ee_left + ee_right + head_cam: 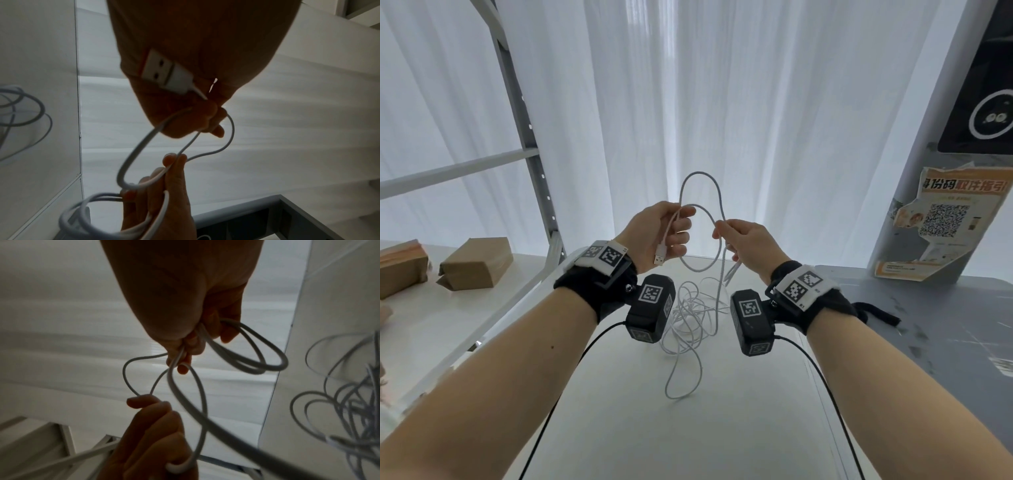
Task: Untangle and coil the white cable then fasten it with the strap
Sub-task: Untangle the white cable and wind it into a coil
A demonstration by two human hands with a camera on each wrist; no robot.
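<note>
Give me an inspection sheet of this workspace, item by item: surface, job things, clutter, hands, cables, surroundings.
Surface: white table, bare apart from the cable.
Job's things: white cable, mostly a tangled heap on the table, with loops lifted between both hands; USB plug hangs below the left hand. Strap: nothing seen.
Clutter: cardboard boxes on the white side surface to the left.
Grippers: left hand grips the cable near the plug; right hand pinches a loop.
Cables: black leads run from the wrist cameras along both forearms.
Surroundings: white curtain behind, grey metal frame at left, grey cabinet with a QR poster at right.
</note>
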